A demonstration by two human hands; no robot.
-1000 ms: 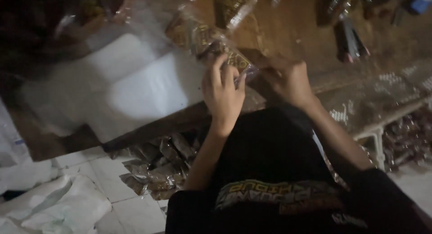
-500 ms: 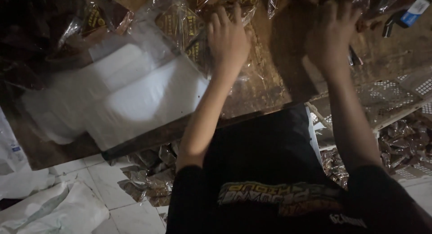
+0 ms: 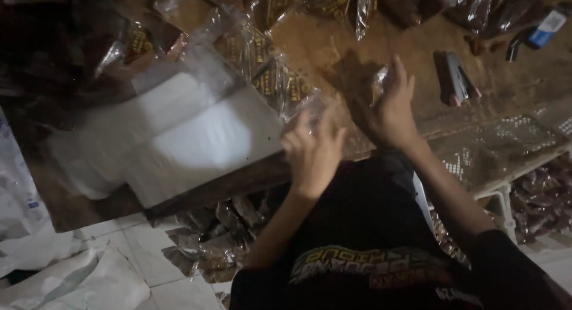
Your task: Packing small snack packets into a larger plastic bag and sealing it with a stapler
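A: Big stuff first – what's on the surface [image 3: 333,53]?

B: Wooden surface, w/ a stack of white sheets [image 3: 196,140] at its near edge, left of the hands. Clear packets w/ dark contents and gold labels [image 3: 271,71] lie strewn behind the sheets. Mesh tray [image 3: 506,146] on the right, a dark stapler [image 3: 456,77] behind it. More packets on the tiled floor [image 3: 119,250] below the edge.

A: Hands?

B: Left hand [image 3: 313,152] sits at the surface edge, fingers [image 3: 304,122] loosely curled and a bit apart, touching the corner of a clear plastic bag [image 3: 298,104]. Can't tell if it really pinches it – blurred. Right hand [image 3: 390,110] is raised, fingers [image 3: 400,77] straight, close together, w/ a bit of clear film [image 3: 378,77] at the thumb side.

A: Vs half a sec ago?

B: Both hands were reaching far out over the packets, flat; now they've come back toward the body, left one down at the edge.

A: Bag's direction?

B: Long axis runs diagonally, from the left hand up-left toward the packets. Which end is open, I can't tell.
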